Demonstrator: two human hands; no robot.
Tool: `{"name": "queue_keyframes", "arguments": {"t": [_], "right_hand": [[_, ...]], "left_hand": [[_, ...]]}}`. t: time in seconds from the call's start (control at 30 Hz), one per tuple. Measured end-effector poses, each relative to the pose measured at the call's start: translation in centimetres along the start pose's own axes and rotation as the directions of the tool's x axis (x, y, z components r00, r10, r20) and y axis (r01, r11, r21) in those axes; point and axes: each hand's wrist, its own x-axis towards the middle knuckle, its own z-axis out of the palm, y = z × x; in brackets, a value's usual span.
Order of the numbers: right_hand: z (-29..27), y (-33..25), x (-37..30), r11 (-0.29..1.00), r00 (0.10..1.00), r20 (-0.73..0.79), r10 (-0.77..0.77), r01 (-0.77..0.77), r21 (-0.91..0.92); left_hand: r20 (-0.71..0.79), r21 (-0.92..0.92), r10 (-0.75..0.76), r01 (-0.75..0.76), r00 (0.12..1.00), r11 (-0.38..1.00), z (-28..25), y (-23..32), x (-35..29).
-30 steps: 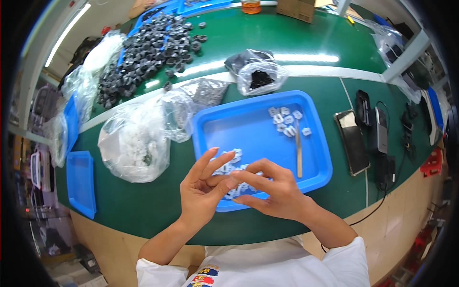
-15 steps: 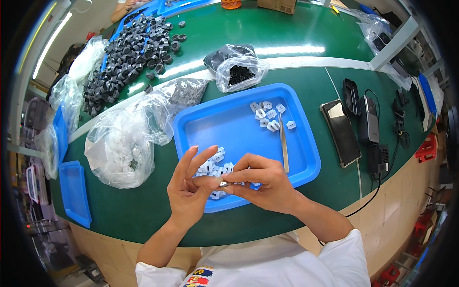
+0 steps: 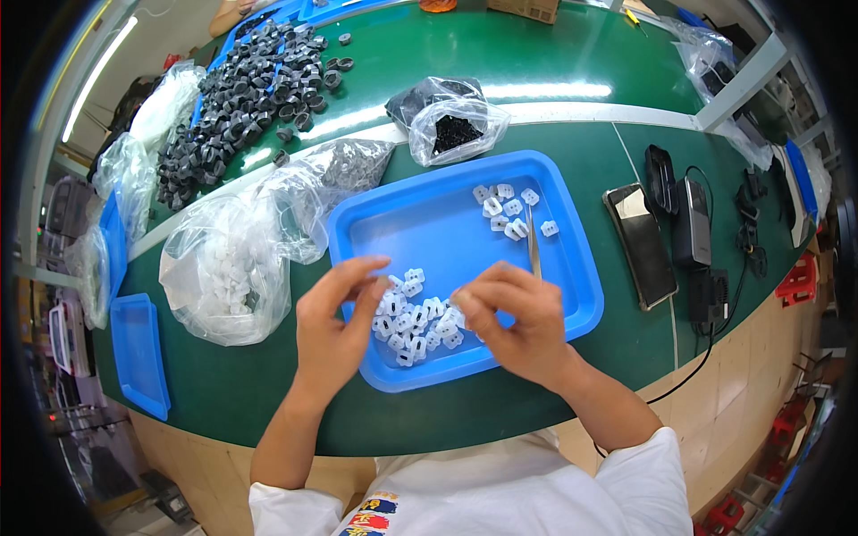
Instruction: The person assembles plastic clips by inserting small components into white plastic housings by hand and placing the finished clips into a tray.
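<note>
Our left hand [image 3: 326,323] and right hand [image 3: 524,314] have parted | left open, right unclear | blocky white plastic pieces [image 3: 416,318] heaped between

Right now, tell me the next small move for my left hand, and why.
I would probably lower your left hand and pinch one piece from the near pile of white pieces: the hand looks open and empty, and the pile lies close beside it in the blue tray. Whether your pinched right hand holds anything is unclear.
</note>
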Motion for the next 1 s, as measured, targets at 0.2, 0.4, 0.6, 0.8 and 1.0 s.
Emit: {"name": "queue_keyframes", "arguments": {"t": [0.2, 0.4, 0.6, 0.8, 1.0], "right_hand": [[-0.1, 0.0, 0.1, 0.945, 0.978, 0.037, 0.204, -0.207, 0.252], [-0.6, -0.1, 0.2, 0.937, 0.971, 0.097, 0.217, -0.235, 0.26], [-0.3, 0.0, 0.0, 0.915, 0.96, 0.107, 0.259, -0.28, 0.292], [0.3, 0.1, 0.1, 0.882, 0.954, 0.107, 0.282, -0.301, 0.364], [-0.2, -0.9, 0.1, 0.871, 0.932, 0.195, 0.305, -0.356, 0.339]], "left_hand": [[0.314, 0.496, 0.236, -0.371, 0.92, 0.785, 0.4, 0.3, 1.9], [0.41, 0.641, 0.236, -0.463, 0.881, 0.612, 1.5, 0.1, 1.8], [0.347, 0.56, 0.267, -0.427, 0.899, 0.71, 1.5, -0.3, 1.9], [0.235, 0.474, 0.32, -0.396, 0.918, 0.786, 1.2, -1.0, 2.1], [0.095, 0.368, 0.464, -0.464, 0.881, 0.806, 0.3, -0.5, 1.6]]}}
